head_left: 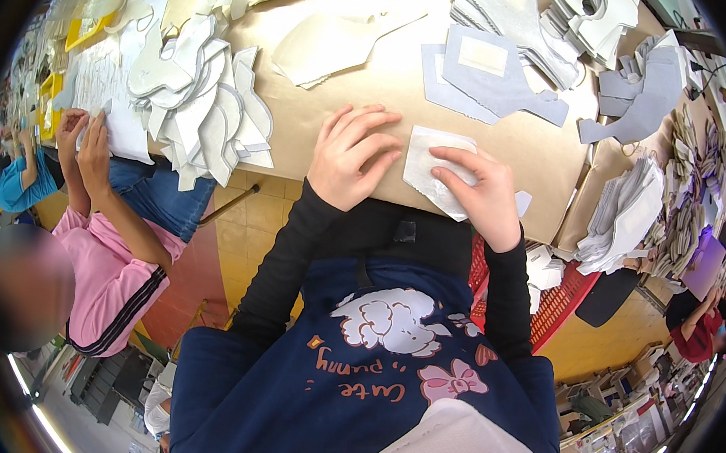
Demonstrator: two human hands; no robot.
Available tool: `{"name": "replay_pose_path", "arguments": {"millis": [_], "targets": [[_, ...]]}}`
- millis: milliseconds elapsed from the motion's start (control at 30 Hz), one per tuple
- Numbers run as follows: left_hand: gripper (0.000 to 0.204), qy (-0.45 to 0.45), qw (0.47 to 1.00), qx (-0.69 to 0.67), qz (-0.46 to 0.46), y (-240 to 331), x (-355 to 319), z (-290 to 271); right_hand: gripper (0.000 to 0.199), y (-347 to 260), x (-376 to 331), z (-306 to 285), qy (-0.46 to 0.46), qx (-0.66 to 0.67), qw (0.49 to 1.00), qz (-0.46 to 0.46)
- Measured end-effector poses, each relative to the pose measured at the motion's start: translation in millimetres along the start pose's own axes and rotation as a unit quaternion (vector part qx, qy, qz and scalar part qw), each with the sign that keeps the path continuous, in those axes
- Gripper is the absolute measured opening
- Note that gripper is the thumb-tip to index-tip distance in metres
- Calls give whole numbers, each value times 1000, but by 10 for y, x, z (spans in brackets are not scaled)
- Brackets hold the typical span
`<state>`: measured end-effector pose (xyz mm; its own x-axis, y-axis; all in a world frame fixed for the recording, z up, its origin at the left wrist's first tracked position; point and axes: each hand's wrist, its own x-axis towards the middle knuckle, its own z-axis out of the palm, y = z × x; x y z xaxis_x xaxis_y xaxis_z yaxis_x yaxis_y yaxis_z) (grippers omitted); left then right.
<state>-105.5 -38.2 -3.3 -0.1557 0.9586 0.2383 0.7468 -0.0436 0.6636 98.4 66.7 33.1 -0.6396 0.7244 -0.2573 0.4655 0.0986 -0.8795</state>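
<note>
1. Your left hand (355, 154) is over the near part of the brown-covered table (543, 176), fingers parted and loosely bent; whether it touches the surface, you cannot tell.
2. Your right hand (477, 188) has its thumb and a finger on the white piece (422, 165); whether they pinch it or just rest there is unclear.
3. That white piece lies near the table's near edge, just right of your left hand and partly covered by your right.
4. A small pale scrap (523, 203) lies just right of your right hand.
5. Farther off, you have a cream piece (329, 46) beyond your left hand and grey pieces (508, 83) beyond your right.
6. To your left, a heap of pale cut pieces (196, 89) sits near a co-worker in pink (115, 281).
</note>
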Motion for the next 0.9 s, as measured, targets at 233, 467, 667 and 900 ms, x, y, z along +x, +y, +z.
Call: {"name": "replay_pose_path", "arguments": {"millis": [233,467,667,900], "targets": [[31,4,1000,25,14,42,11,23,26,-13,10,-12,-3,9,1000,-3],[38,1,998,60,6,85,21,36,25,-9,4,2,1,0,1000,-5],[32,-19,996,84,-1,100,27,45,22,-61,-86,-141,-26,8,999,18],[31,-30,995,90,-9,117,32,42,16,-31,-375,-544,-25,-69,996,51]]}}
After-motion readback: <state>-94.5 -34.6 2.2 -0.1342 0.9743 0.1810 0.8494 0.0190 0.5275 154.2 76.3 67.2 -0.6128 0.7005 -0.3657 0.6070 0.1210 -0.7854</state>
